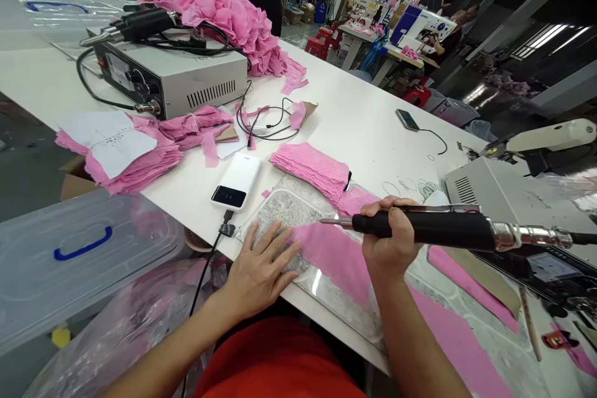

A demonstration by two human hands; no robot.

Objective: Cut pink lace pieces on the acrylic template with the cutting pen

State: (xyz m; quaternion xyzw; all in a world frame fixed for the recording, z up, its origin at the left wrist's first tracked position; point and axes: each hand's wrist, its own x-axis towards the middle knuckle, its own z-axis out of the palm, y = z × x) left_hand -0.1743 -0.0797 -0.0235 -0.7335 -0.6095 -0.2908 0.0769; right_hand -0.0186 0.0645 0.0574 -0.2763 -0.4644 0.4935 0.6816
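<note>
My right hand [387, 242] grips a black corded handpiece [443, 229] with a pointed metal tip. The tip is at the upper edge of a pink fabric strip [333, 255], whose far part passes under my right forearm. My left hand [256, 273] lies flat with fingers spread, its fingertips at the strip's left end. Beneath both is a clear plastic board [280, 208] with a grey speckled look. A stack of pink fabric pieces [310, 168] lies just beyond the strip. Whether the tip touches the cloth I cannot tell.
A white power bank [237, 180] with a cable stands left of the board. Farther left are a grey control box [186, 78] and pink bundles [135, 155]. A second control box [517, 193] stands right, a phone [407, 119] farther back. A lidded bin [88, 261] is below left.
</note>
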